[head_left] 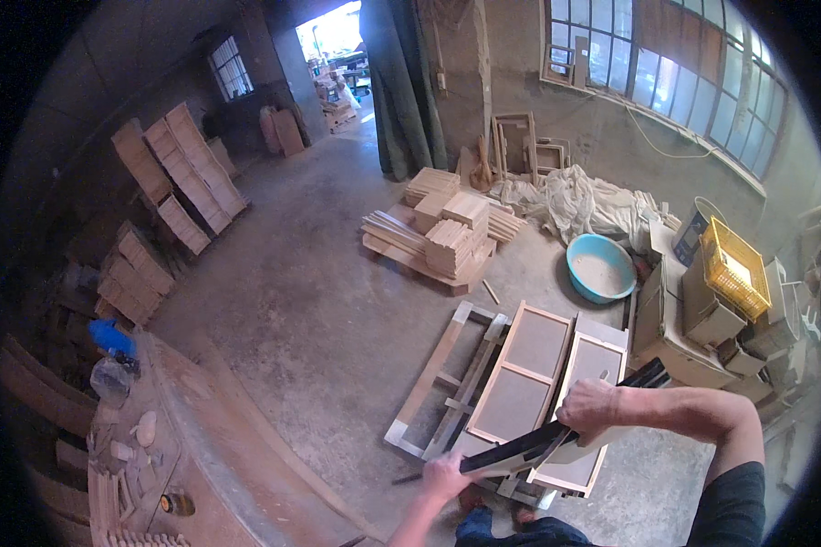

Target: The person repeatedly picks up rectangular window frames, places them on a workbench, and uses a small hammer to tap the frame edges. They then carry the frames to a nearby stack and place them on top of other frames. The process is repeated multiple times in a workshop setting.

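My left hand and my right hand are both closed on a long dark-edged panel. It is held tilted on its edge, its right end higher than its left. A pale face shows below the black edge; the rest is turned away from view. Beneath and beyond it lie light-wood frames with grey infill: a two-pane frame on the left and a second frame on the right. They rest on a slatted wooden pallet, which my hands do not touch.
Stacked wood pieces sit on a low board ahead. A blue basin stands to their right, near cardboard boxes and a yellow crate. On the left, a workbench carries a jar and wooden parts.
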`<state>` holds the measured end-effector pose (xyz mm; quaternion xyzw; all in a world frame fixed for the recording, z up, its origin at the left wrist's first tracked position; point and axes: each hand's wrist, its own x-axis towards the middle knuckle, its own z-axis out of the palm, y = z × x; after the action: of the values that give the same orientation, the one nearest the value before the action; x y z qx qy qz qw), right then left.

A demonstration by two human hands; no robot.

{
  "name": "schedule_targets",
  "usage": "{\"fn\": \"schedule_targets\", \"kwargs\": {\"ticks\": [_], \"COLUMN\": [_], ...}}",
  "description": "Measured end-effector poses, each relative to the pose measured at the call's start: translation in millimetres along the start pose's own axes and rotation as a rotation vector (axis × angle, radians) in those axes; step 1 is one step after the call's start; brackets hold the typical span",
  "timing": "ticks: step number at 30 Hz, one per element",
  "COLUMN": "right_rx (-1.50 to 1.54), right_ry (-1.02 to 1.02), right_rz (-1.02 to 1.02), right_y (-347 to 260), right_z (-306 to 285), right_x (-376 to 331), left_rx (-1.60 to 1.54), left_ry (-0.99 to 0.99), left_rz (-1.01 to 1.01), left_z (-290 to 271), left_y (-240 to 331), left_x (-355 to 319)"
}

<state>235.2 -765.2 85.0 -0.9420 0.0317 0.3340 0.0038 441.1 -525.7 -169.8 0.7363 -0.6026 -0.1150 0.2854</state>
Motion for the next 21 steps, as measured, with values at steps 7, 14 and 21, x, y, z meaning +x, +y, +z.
{"fn": "schedule_targets", "kwargs": {"ticks": [7, 14, 21], "right_rx": [-0.092, 0.430, 1.050], "right_ry": [0.039, 0.744, 0.200], "right_rz": [0.183, 0.426, 0.811], "right_y": [30, 18, -172], "right_z": [3, 89, 410], "right_x": [26, 9, -33], "left_rx": [-0.243, -0.359, -0.366], "left_ry": [-0.176, -0.294, -0.250], "left_rz": [-0.249, -0.624, -0.707], "left_z": [50, 69, 117], "left_y": [19, -30, -123], "left_x": [-29, -3, 79]}}
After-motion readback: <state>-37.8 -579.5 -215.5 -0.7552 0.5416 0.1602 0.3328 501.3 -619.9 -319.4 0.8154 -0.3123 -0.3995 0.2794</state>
